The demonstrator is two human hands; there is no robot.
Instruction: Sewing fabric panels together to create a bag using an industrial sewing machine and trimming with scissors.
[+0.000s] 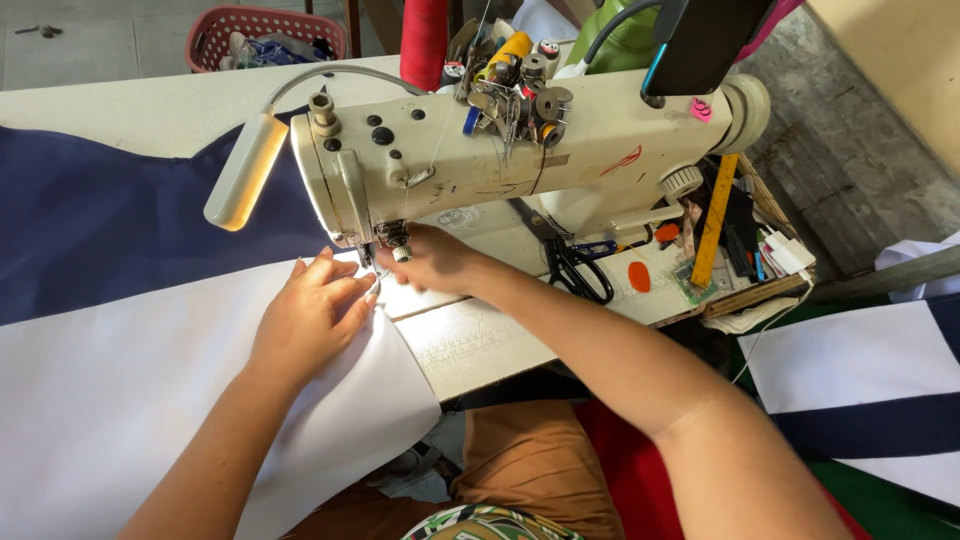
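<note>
A cream sewing machine stands across the table, its needle area at the left end. White fabric joined to navy fabric lies under the needle. My left hand rests flat on the white fabric just left of the needle, fingertips touching the cloth edge. My right hand reaches in under the machine arm, its fingers at the presser foot; whether they pinch thread or cloth is hidden.
A lamp on a bent neck hangs left of the machine head. Black scissors, an orange ruler and small tools lie on the table at right. A red basket sits behind. More white and navy cloth lies at right.
</note>
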